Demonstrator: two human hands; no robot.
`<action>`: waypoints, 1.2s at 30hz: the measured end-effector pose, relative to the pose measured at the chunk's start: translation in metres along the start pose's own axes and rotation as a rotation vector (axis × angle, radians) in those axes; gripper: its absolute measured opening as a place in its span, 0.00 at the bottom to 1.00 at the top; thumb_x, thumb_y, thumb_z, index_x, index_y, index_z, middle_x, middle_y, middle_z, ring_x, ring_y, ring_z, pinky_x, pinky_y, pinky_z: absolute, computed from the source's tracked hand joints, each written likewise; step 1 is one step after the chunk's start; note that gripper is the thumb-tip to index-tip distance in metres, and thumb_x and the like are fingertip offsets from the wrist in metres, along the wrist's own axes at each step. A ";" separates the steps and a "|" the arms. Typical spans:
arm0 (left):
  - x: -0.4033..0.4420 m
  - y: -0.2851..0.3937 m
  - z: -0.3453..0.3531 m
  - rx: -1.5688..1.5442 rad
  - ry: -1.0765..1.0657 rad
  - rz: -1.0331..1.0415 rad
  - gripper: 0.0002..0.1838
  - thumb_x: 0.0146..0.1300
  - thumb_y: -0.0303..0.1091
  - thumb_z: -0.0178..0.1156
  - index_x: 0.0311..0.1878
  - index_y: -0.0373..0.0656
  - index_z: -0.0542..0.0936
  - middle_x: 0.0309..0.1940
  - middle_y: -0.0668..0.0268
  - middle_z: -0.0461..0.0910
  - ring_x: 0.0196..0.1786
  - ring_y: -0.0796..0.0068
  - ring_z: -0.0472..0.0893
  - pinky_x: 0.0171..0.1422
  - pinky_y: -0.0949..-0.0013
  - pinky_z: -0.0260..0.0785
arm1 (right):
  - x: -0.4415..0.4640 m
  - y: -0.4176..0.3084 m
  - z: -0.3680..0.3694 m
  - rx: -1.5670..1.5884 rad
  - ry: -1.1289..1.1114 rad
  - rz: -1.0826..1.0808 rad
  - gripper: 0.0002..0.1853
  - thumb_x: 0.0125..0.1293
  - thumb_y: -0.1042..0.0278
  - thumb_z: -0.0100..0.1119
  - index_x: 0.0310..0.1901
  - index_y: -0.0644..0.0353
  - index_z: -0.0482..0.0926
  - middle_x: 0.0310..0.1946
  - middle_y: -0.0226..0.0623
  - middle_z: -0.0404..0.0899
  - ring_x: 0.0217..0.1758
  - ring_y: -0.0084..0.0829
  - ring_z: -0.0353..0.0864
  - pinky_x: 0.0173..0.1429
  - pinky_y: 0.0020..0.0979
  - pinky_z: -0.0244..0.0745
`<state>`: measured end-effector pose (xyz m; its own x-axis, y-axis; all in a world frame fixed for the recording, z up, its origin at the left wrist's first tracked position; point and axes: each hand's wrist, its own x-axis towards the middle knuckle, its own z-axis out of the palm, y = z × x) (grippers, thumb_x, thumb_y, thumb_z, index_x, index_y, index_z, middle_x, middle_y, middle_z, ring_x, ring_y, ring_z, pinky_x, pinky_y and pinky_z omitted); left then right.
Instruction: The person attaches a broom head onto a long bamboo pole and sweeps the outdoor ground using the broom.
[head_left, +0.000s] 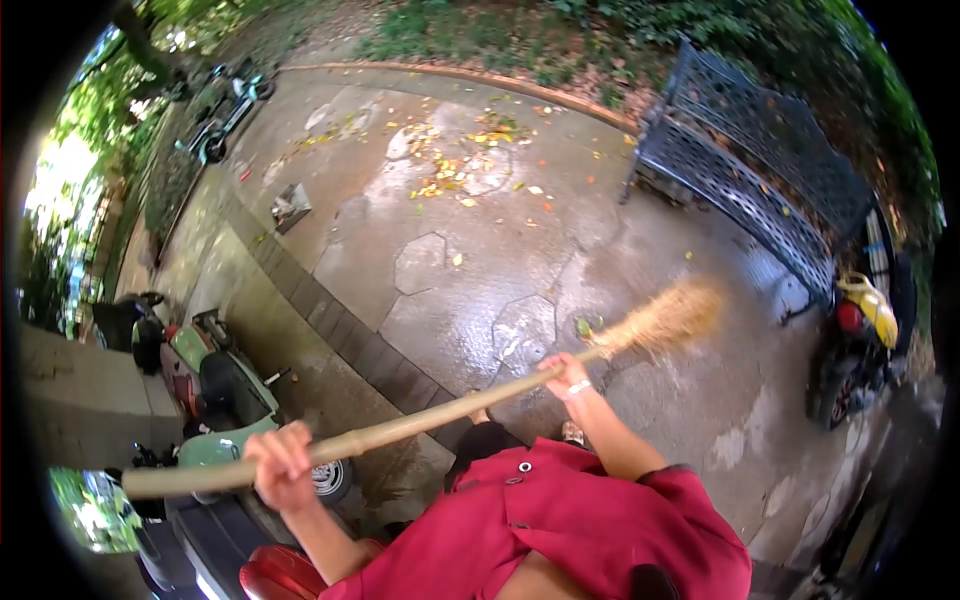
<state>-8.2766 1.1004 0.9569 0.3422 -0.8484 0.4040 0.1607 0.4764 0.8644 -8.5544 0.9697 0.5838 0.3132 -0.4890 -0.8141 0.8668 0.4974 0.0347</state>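
Head view. One broom (430,421), long pale handle, held aslant across the front of the body; bristle head (665,318) to the right, blurred, above the paving; whether it touches the ground cannot be told. One left hand (280,465), fingers curled together around the handle towards its butt end, slightly blurred. One right hand (567,375), fingers closed about the handle near the bristles; light-coloured bracelet (578,389) at the wrist. One red shirt (600,515), short-sleeved, worn by the person. Paving (450,335), wet and shiny. Fallen leaves (455,180), mostly yellow, scattered ahead, well apart from the bristles. One metal bench (755,160), openwork, right. One motorcycle (868,310), yellow part, beside the bench. One green scooter (225,375), parked left.
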 end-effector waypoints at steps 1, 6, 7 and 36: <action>0.002 0.016 -0.008 0.055 -0.032 0.113 0.13 0.54 0.36 0.52 0.18 0.48 0.61 0.10 0.72 0.63 0.15 0.79 0.65 0.33 0.72 0.56 | 0.014 0.020 0.035 -0.011 -0.094 0.026 0.06 0.51 0.72 0.47 0.21 0.62 0.64 0.17 0.38 0.64 0.23 0.36 0.66 0.34 0.37 0.66; 0.041 0.037 -0.098 0.037 -0.156 0.419 0.15 0.52 0.36 0.56 0.16 0.51 0.61 0.09 0.77 0.64 0.15 0.86 0.65 0.35 0.75 0.53 | 0.072 0.100 0.180 -0.104 -0.351 0.175 0.06 0.53 0.72 0.47 0.22 0.62 0.64 0.17 0.37 0.63 0.23 0.36 0.65 0.34 0.38 0.67; 0.059 0.039 -0.125 -0.042 -0.213 0.463 0.16 0.51 0.37 0.57 0.16 0.52 0.60 0.09 0.79 0.63 0.15 0.88 0.62 0.36 0.76 0.52 | 0.080 0.118 0.202 -0.057 -0.371 0.218 0.06 0.53 0.72 0.47 0.22 0.62 0.64 0.17 0.38 0.64 0.24 0.36 0.65 0.35 0.38 0.67; 0.522 -0.173 -0.375 -0.435 0.102 -0.358 0.11 0.59 0.35 0.48 0.21 0.50 0.61 0.08 0.79 0.55 0.11 0.88 0.56 0.20 0.81 0.51 | 0.407 0.249 0.250 -0.139 0.016 0.418 0.05 0.49 0.76 0.43 0.28 0.67 0.67 0.26 0.44 0.71 0.32 0.40 0.72 0.44 0.39 0.71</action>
<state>-7.7784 0.6617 0.9064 0.2802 -0.9581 0.0592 0.6416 0.2328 0.7308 -8.1145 0.7155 0.4062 0.6193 -0.2144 -0.7553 0.6055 0.7428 0.2856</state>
